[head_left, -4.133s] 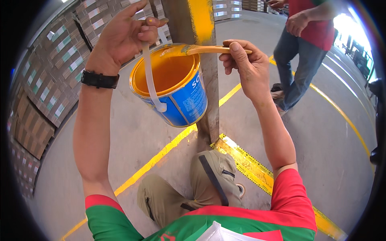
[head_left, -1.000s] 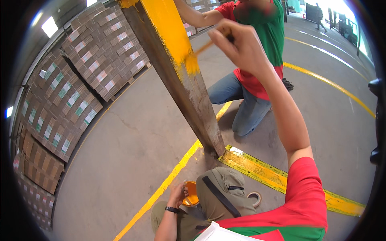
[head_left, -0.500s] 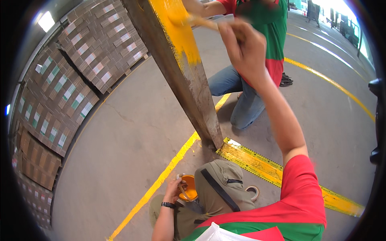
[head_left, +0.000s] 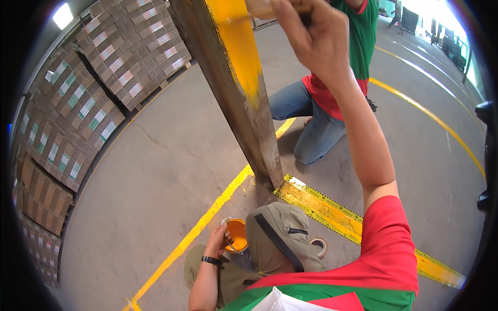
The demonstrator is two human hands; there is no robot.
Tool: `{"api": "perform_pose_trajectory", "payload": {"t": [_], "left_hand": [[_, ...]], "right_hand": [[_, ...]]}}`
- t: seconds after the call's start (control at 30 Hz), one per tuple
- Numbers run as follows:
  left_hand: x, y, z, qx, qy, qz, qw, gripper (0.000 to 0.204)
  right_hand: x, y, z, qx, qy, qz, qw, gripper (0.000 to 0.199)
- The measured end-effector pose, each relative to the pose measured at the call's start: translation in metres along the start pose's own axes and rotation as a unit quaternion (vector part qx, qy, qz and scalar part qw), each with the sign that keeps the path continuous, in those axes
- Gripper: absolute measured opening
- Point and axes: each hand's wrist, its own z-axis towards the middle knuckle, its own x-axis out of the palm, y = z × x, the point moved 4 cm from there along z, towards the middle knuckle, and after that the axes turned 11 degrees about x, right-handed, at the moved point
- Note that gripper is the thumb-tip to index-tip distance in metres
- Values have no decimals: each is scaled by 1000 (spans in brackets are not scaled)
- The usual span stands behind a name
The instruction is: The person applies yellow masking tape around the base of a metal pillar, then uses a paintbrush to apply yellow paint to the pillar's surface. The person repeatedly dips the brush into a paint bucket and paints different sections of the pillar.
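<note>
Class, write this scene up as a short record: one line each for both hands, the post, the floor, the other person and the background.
Right hand: raised, holding a brush at the post; contact blurred
Left hand: low, at the handle of a pail, orange-yellow inside
Post: yellow above, bare brownish below, ragged paint edge
Floor: yellow line, tape-edged yellow strip, tape roll
Other person: kneeling beyond post
Background: stacked cartons, left

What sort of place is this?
Most likely a warehouse: cardboard cartons stand in tall palletized stacks, yellow floor lines mark the concrete, and a partly yellow steel column rises beside one.
</note>
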Motion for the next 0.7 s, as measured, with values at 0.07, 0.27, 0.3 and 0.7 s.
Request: {"api": "perform_pose_trajectory", "payload": {"t": [0.07,0.27,0.3,0.7], "left_hand": [[1,-3,0,9,4,0,1000,25],[-1,-2,0,26,-10,-8,1000,23],[-1,0,-1,36,-15,-3,999,23],[2,-6,3,43,-30,106,993,19]], "right_hand": [[5,8,28,-54,-15,114,992,13],[14,13,-2,-206,-49,-68,975,12],[17,14,-21,-261,-46,-25,964,14],[16,29,-67,-175,144,-112,967,30]]}}
